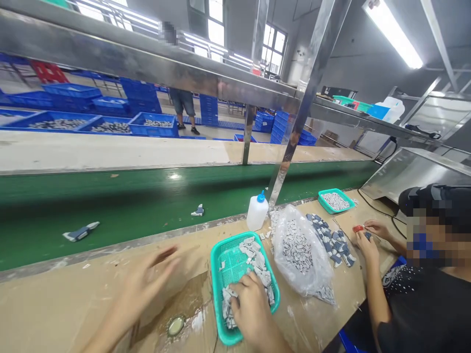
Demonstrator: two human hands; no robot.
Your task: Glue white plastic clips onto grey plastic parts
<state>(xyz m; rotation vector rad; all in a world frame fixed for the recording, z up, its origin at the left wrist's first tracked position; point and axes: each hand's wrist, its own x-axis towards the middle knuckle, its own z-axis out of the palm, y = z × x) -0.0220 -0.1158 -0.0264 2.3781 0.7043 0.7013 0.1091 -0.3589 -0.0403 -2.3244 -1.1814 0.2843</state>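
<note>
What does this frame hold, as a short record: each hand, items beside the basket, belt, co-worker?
Left hand: blurred, left of the green basket, nothing visible in it
Right hand: fingers among gray pieces in the basket; grip unclear
Beside basket: white bottle with blue cap, clear bag of small pieces
Belt: green, two blue-and-white parts on it
Co-worker: at right, hands at a red item

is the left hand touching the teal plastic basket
Apart: the head view shows a strip of tan tabletop between the blurred left hand and the teal plastic basket.
</note>
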